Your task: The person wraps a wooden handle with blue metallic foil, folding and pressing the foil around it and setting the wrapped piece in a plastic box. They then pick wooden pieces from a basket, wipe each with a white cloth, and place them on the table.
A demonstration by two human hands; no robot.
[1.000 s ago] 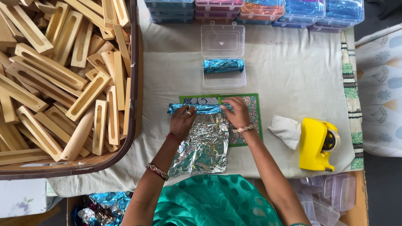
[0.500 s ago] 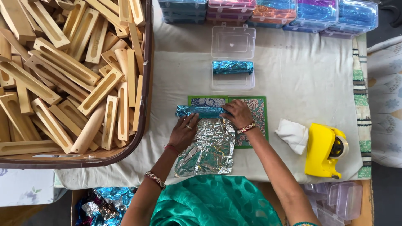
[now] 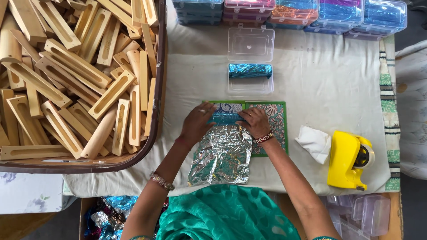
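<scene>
Both hands down on the blue roll (image 3: 224, 118) atop the green mat (image 3: 275, 129) — left hand (image 3: 198, 124) and right hand (image 3: 253, 123) pinching its ends. Foil (image 3: 221, 155) looks thin and crinkly, tears easily — best gripped at the stiff ends.

We find the wood pieces (image 3: 75, 75) in the basket (image 3: 161, 89) left; open box (image 3: 250, 62) behind the mat (image 3: 271, 120); tape dispenser (image 3: 349, 160) right.
</scene>
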